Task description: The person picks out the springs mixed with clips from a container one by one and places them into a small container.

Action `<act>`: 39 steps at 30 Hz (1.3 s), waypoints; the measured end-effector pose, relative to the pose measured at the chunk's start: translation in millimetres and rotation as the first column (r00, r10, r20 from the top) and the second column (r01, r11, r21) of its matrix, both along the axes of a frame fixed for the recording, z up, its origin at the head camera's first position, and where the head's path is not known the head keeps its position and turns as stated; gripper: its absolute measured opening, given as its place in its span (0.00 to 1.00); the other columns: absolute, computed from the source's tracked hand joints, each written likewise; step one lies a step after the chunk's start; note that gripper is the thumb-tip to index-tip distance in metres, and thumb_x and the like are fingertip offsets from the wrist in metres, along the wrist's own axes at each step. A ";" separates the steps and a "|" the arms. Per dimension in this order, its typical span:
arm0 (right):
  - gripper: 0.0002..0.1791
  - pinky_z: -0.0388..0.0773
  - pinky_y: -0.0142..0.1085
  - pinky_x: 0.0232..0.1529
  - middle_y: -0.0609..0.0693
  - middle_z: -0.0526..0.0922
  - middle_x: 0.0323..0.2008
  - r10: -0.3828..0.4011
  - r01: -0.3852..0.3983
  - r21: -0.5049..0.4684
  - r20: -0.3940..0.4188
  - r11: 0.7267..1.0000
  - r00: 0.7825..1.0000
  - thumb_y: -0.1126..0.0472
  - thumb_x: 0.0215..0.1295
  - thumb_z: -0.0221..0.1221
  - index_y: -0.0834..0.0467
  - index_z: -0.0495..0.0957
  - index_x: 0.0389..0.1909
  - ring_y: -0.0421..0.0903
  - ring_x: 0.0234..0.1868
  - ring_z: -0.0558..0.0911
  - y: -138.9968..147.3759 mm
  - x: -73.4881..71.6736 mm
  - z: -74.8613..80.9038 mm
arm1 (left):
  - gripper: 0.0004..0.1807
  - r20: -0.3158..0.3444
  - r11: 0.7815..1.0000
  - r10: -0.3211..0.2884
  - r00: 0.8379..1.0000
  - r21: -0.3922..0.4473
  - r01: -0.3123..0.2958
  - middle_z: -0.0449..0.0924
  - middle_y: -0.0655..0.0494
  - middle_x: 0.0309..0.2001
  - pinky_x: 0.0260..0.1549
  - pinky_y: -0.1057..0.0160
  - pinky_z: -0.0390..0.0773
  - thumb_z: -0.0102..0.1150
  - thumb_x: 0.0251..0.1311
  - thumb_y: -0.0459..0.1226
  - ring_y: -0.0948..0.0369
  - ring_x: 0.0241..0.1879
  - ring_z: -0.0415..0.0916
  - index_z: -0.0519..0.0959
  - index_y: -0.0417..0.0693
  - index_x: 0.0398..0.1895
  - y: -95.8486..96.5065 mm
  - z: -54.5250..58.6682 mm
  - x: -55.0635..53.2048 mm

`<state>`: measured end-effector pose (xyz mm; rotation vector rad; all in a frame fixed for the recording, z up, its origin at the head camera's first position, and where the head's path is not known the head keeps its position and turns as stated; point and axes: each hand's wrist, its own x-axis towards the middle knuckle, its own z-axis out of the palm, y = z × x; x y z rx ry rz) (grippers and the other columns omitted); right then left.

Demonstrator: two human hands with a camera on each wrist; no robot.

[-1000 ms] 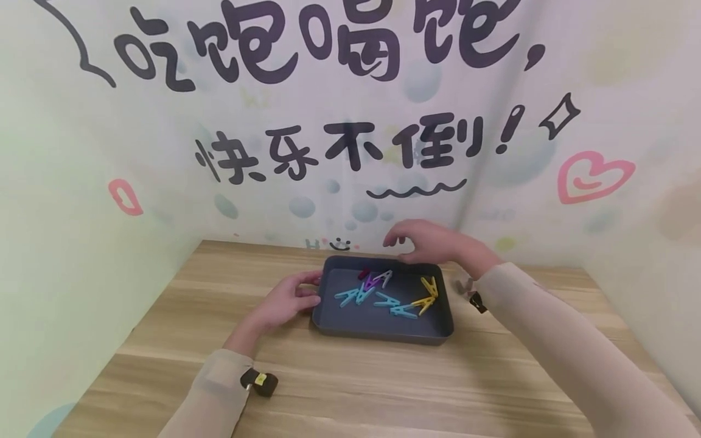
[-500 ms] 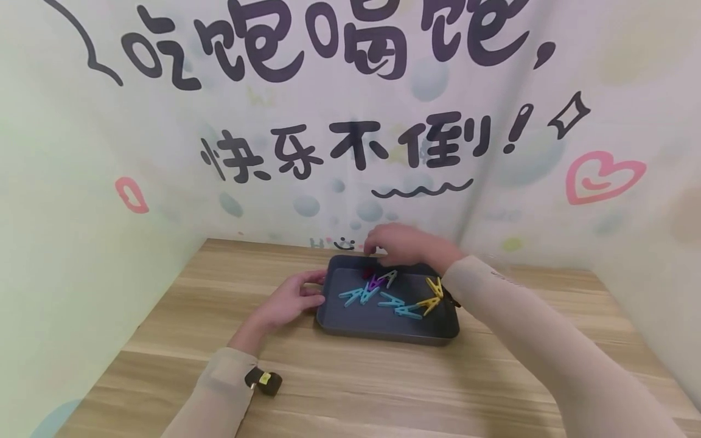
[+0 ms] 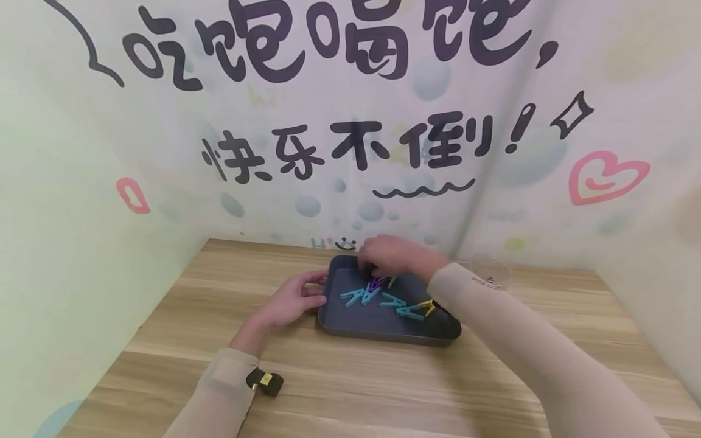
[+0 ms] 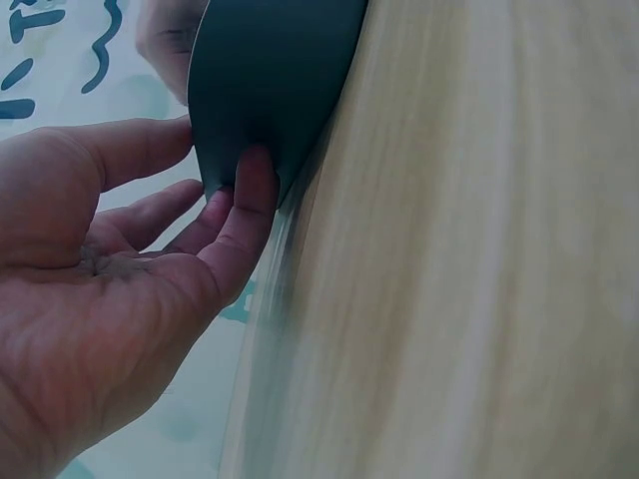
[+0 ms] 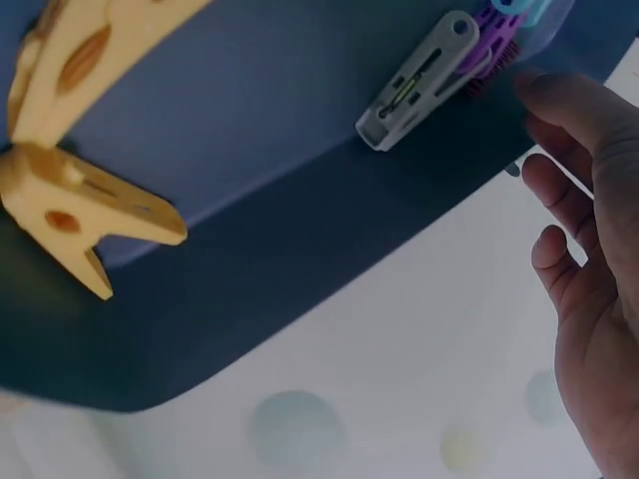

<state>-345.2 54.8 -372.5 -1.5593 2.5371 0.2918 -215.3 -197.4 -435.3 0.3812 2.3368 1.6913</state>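
Note:
A dark grey rectangular tray (image 3: pixel 356 320) holds several plastic clothespins. Turquoise clothespins (image 3: pixel 409 312) lie in its middle and left, and yellow clothespins (image 5: pixel 110 205) at its right end. Near the back wall of the tray are a purple clothespin (image 5: pixel 491 38), a grey clothespin (image 5: pixel 414 88) and a small dark red ridged piece (image 5: pixel 484 82). My right hand (image 3: pixel 386 255) reaches over the back rim, its fingertips right by the dark red piece, fingers loosely bent. My left hand (image 3: pixel 289 300) rests its fingertips (image 4: pixel 258 180) against the outside of the tray's left end.
Beneath the tray is a wood-grain table (image 3: pixel 306 389). Behind it rises a pale printed backdrop (image 3: pixel 306 109) with large dark characters, close to the tray's back rim. A clear round container (image 3: pixel 493 267) stands at the back right, partly behind the right sleeve (image 3: pixel 515 328).
My right hand has come leftward and down from above the tray's back right rim to the dark red piece. The left hand stays at the tray's left end.

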 end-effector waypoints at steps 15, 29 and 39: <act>0.12 0.84 0.39 0.55 0.48 0.87 0.47 -0.025 0.027 0.065 -0.040 0.997 0.999 0.56 0.71 0.70 0.50 0.89 0.53 0.46 0.46 0.82 -8.9 1.8 -11.7 | 0.33 -0.002 1.000 -0.007 1.000 0.000 0.007 0.70 0.32 0.71 0.60 0.51 0.83 0.57 0.74 0.25 0.39 0.65 0.77 0.62 0.32 0.80 0.1 0.0 0.7; 0.07 0.80 0.41 0.52 0.44 0.84 0.39 -0.046 0.047 0.047 -0.027 0.998 0.999 0.58 0.68 0.71 0.49 0.90 0.45 0.46 0.42 0.77 -4.1 3.7 -16.6 | 0.33 -0.001 1.000 -0.006 1.000 -0.009 0.006 0.70 0.33 0.71 0.61 0.51 0.83 0.57 0.74 0.26 0.39 0.66 0.77 0.62 0.33 0.80 -0.4 0.1 0.4; 0.09 0.80 0.35 0.48 0.40 0.80 0.40 -0.096 0.117 -0.123 0.169 0.985 0.981 0.59 0.63 0.71 0.47 0.87 0.44 0.43 0.43 0.77 6.4 10.6 -5.8 | 0.33 -0.008 1.000 -0.007 1.000 -0.002 0.007 0.71 0.33 0.71 0.61 0.51 0.83 0.57 0.74 0.25 0.39 0.65 0.76 0.62 0.32 0.79 -0.5 -0.3 0.7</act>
